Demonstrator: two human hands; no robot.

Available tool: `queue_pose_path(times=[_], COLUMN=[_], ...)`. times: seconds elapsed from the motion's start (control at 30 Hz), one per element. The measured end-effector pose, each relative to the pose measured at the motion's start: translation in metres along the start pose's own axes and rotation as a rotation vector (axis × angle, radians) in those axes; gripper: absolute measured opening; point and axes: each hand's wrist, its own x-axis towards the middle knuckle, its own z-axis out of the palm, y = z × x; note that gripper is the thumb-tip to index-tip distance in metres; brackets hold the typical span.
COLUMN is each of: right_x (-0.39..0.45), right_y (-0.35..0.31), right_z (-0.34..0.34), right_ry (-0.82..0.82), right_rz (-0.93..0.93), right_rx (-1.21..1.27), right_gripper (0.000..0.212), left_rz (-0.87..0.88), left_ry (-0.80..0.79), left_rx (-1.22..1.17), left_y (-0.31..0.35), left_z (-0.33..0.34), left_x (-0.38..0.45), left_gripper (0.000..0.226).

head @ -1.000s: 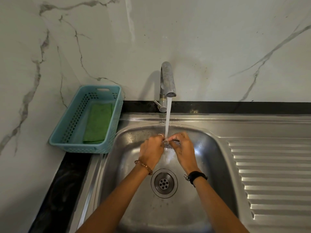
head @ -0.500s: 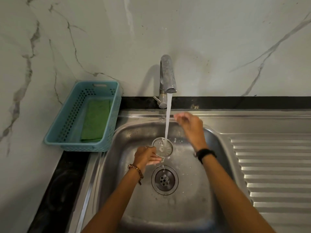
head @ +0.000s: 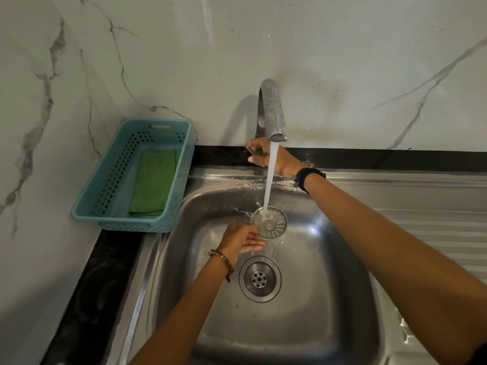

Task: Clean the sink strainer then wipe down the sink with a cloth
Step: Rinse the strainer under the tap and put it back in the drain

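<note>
Water runs hard from the tap (head: 272,111), and the strainer (head: 269,222) sits right under the stream, held out over the sink (head: 329,299). The left hand (head: 238,239) pinches the strainer by its rim at the disc's eight o'clock edge, fingers curled round it, face tilted up so the flow hits the slots. Up at twelve o'clock from the strainer, the right hand (head: 268,156) is at the tap's base, fingers wrapped round the lever (head: 253,150); my read is the water is about to be shut off or adjusted, though which way the lever goes, nobody can tell from here.

The drain (head: 260,279) lies open at six o'clock from the strainer, so the strainer is out of its seat and not yet put back. The rinse looks well under way; whether every slot is clean is too fine to see.

The second half of the job looks untouched. The cloth (head: 154,180) lies folded flat in the basket (head: 87,206) at nine o'clock from the sink, on the counter against the wall, well apart from both hands. Droplets spatter the sink's back rim. Left to do, as I judge it: finish the rinse, reseat the strainer, fetch the cloth, wipe the sink.
</note>
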Motion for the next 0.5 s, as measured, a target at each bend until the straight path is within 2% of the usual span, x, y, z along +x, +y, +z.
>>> queue_pose_path(times=[0.07, 0.1, 0.13, 0.17, 0.23, 0.27, 0.3, 0.33, 0.4, 0.43, 0.5], right_x=[0.000, -0.001, -0.004, -0.008, -0.019, -0.025, -0.032, -0.039, -0.058, -0.071, -0.098], right_y=[-0.001, -0.002, 0.000, 0.003, 0.017, 0.022, 0.024, 0.025, 0.028, 0.034, 0.048], right_z=[-0.002, -0.001, 0.001, 0.005, 0.018, 0.027, 0.036, 0.044, 0.054, 0.058, 0.067], right_ry=[-0.040, -0.024, 0.029, 0.101, 0.239, 0.306, 0.374, 0.435, 0.492, 0.470, 0.355], right_rz=[0.063, 0.101, 0.158, 0.214, 0.233, 0.216, 0.222, 0.258, 0.327, 0.322, 0.327], right_rx=[0.066, 0.150, 0.321, 0.573, 1.139, 1.314, 1.380, 1.324, 0.911, 0.699, 0.445], right_gripper=[0.038, 0.031, 0.021, 0.020, 0.030, 0.030, 0.027, 0.023, 0.020, 0.023, 0.027], left_rz=[0.015, 0.022, 0.027, 0.028, 0.025, 0.028, 0.032, 0.036, 0.037, 0.042, 0.069], left_ry=[-0.001, 0.000, 0.001, 0.005, 0.016, 0.019, 0.025, 0.038, 0.066, 0.082, 0.122], left_rx=[-0.017, -0.024, -0.028, -0.036, -0.048, -0.037, -0.021, -0.005, 0.029, 0.054, 0.137], left_y=[0.001, 0.002, 0.003, 0.004, 0.006, 0.006, 0.006, 0.006, 0.002, -0.002, -0.011], left_z=[0.003, 0.005, 0.006, 0.006, 0.002, 0.000, -0.002, -0.005, -0.008, -0.009, -0.011], left_x=[-0.001, -0.002, -0.002, -0.003, -0.003, -0.002, -0.003, -0.002, -0.003, -0.003, -0.004], left_gripper=[0.010, 0.011, 0.011, 0.012, 0.009, 0.007, 0.008, 0.011, 0.014, 0.015, 0.016])
